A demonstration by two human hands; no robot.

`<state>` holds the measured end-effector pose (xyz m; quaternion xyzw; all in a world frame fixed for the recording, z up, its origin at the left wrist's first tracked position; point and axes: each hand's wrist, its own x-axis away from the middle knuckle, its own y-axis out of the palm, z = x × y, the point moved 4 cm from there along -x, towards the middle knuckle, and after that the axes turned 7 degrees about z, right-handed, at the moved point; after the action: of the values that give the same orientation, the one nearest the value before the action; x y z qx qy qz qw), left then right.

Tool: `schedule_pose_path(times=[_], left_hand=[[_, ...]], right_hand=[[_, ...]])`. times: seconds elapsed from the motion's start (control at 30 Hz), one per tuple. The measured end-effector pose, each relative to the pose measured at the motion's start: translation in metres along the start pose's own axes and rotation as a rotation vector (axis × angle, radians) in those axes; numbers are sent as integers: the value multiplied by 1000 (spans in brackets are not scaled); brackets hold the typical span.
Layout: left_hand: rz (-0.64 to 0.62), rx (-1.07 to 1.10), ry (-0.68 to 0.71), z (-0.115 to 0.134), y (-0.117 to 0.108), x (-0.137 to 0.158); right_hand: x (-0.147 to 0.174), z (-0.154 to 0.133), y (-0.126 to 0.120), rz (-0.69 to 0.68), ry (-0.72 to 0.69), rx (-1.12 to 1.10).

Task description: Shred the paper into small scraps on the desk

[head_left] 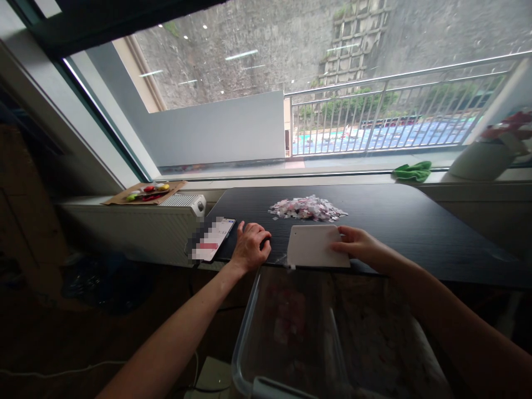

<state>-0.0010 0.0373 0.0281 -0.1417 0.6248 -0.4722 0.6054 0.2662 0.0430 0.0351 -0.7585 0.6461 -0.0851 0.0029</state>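
- The white card (310, 247), a pale flat rectangle, lies at the lower middle of the frame, along the near edge of the dark worktop (394, 219).
- The right hand (359, 244) comes in from the right of the frame; its grip is closed on the card's right side, with fingers reaching over the upper face.
- The left hand (250, 245), left of centre, rests by the near edge with its fingers curled; whether its grip pinches anything I cannot tell. It is apart from the card.
- Just above the card, near the centre of the frame, a heap of small paper pieces (307, 208) sits on the worktop, spread thin at its ends. A visible strip of dark surface separates heap and card.
- The step in hand looks like placing or steadying the card with the right hand; neither hand touches the heap.
- As a judgement, any move from here calls for a firm hold on the card's right side, and for the card to stay flat and clear of the loose pieces, which look light enough to scatter.
- The left hand has little room on its outer side, since a phone (216, 237) lies just beside it at the worktop's left end.
- Below the near edge, at the lower middle, stands a clear plastic bin (246, 320); anything slipping off could drop there.
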Motion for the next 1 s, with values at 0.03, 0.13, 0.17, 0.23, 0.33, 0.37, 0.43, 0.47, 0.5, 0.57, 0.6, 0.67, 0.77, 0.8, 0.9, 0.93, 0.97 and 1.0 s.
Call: schedule_pose_path(times=[0.03, 0.13, 0.17, 0.23, 0.33, 0.37, 0.43, 0.47, 0.5, 0.57, 0.6, 0.67, 0.77, 0.8, 0.9, 0.93, 0.97, 1.0], left_hand=[[0, 0, 1, 0, 0, 0], [-1, -3, 3, 0, 0, 0], [-2, -4, 2, 0, 0, 0], [-3, -4, 0, 1, 0, 0], [-1, 1, -1, 2, -1, 0], [3, 4, 0, 2, -1, 0], [13, 12, 3, 2, -2, 0], [17, 18, 4, 2, -2, 1], [21, 22, 4, 2, -2, 1], [31, 33, 7, 2, -2, 1], [39, 37, 9, 2, -3, 1], [42, 44, 19, 3, -2, 2], [50, 37, 17, 3, -1, 2], [46, 35, 17, 2, -1, 2], [48, 35, 16, 1, 1, 3], [48, 35, 17, 1, 1, 3], [52, 35, 18, 0, 2, 3], [54, 35, 21, 0, 2, 3]], right_hand=[[1, -2, 0, -2, -5, -3], [2, -5, -3, 28, -49, -4], [2, -5, -4, 51, -74, 1], [5, -5, -4, 99, -148, 22], [22, -9, 4, 109, -306, 112], [31, -11, 8, 95, -370, 177], [51, -16, 13, 123, -494, 382], [60, -18, 14, 165, -559, 479], [67, -21, 13, 213, -626, 540], [73, -26, 6, 308, -725, 622], [71, -27, 0, 356, -759, 641], [59, -30, -16, 459, -787, 665], [27, -31, -43, 624, -732, 688], [15, -31, -49, 661, -700, 685], [-17, -32, -54, 631, -664, 618], [-25, -32, -51, 596, -670, 594], [-31, -32, -46, 571, -672, 594], [-36, -32, -40, 558, -672, 614]])
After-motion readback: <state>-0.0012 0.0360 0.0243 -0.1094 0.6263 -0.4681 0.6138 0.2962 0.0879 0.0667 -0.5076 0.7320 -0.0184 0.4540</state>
